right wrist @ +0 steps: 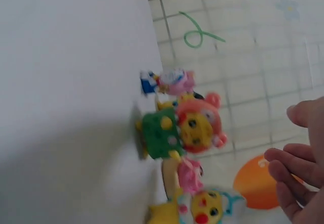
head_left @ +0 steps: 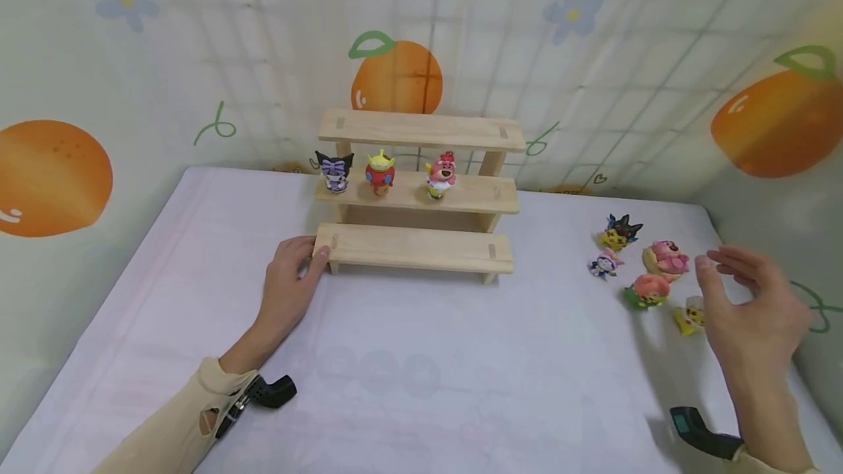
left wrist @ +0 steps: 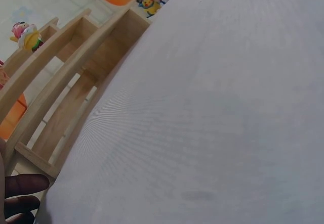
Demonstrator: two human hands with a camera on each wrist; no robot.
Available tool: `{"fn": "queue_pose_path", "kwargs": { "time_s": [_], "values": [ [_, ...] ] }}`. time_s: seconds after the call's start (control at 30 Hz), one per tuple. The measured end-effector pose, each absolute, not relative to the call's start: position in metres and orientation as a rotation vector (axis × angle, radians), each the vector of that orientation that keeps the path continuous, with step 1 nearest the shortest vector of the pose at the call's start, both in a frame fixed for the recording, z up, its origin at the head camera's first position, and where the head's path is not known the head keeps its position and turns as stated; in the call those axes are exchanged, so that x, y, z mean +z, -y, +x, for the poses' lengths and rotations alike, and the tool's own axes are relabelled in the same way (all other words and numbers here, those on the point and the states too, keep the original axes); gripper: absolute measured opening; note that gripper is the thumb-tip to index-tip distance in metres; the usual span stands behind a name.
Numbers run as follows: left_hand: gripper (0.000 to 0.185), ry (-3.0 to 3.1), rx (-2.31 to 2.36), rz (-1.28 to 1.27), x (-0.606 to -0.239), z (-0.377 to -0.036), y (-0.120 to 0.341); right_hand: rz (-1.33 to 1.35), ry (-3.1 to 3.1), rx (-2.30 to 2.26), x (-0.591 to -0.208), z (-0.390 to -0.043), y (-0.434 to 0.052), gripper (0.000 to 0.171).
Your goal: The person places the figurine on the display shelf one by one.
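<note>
White cloth-covered table (head_left: pixel 421 371), backed by a wall sheet printed with oranges and flowers (head_left: pixel 593 57).

Pale three-step wooden display shelf (head_left: pixel 416 189) stands at the table's far middle, long axis left to right. Top and bottom steps bare. Middle step carries three small figures, left to right: black-and-purple eared figure (head_left: pixel 335 170), red-bodied figure with a green head (head_left: pixel 380 172), pink bear-like figure (head_left: pixel 440 175). All upright.

Left hand (head_left: pixel 290 284) rests on the cloth at the left end of the shelf's bottom step, fingertips curled against that end, touching the wood. Holds nothing else; left wrist view shows only dark fingertips (left wrist: pixel 23 188) beside the step's corner.

Right hand (head_left: pixel 751 306) hovers over the table's right side, fingers spread and relaxed, empty.

Loose cluster of figures lies just left of the right hand, well apart from the shelf: pink round figure (head_left: pixel 667 259), green-and-orange figure (head_left: pixel 648 291), black-and-yellow figure (head_left: pixel 619 232), small yellow figure (head_left: pixel 688 317), small white-and-purple figure (head_left: pixel 604 264). The small yellow figure sits nearest, just beside the palm; the green-and-orange one next, toward the shelf. In the right wrist view the green-and-orange figure (right wrist: pixel 177 130) lies tipped, fingertips (right wrist: pixel 298 168) apart from it.

Right hand far nearer the cluster than the left.
</note>
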State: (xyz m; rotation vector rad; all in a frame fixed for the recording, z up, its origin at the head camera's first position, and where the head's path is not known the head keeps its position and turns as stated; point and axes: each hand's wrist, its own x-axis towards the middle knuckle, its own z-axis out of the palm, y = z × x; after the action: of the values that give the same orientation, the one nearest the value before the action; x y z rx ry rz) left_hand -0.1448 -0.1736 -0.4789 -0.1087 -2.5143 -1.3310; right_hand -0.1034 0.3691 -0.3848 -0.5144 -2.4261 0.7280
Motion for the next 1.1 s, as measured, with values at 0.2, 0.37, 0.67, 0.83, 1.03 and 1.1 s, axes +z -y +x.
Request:
{"fn": "queue_pose_path", "kwargs": {
  "time_s": [0.2, 0.37, 0.67, 0.83, 1.03, 1.1],
  "values": [
    [0.039, 2.509, -1.322, -0.102, -0.475, -0.144, 0.174, -0.497, 2.561, 0.724, -0.381, -0.105, -0.376, 0.047],
    [0.040, 2.518, -1.333, -0.088, -0.475, -0.145, 0.174, -0.461, 2.732, 0.659, -0.381, -0.108, -0.382, 0.048],
    [0.040, 2.529, -1.335, -0.087, -0.477, -0.144, 0.173, -0.268, 2.942, 0.643, -0.385, -0.109, -0.394, 0.061],
    [0.040, 2.520, -1.340, -0.093, -0.477, -0.143, 0.172, -0.148, 2.976, 0.504, -0.389, -0.110, -0.396, 0.062],
    [0.040, 2.518, -1.333, -0.099, -0.477, -0.144, 0.172, -0.099, 2.995, 0.436, -0.394, -0.112, -0.397, 0.056],
    [0.039, 2.516, -1.327, -0.103, -0.478, -0.144, 0.173, -0.064, 2.991, 0.420, -0.397, -0.113, -0.397, 0.054]
  ]
}}
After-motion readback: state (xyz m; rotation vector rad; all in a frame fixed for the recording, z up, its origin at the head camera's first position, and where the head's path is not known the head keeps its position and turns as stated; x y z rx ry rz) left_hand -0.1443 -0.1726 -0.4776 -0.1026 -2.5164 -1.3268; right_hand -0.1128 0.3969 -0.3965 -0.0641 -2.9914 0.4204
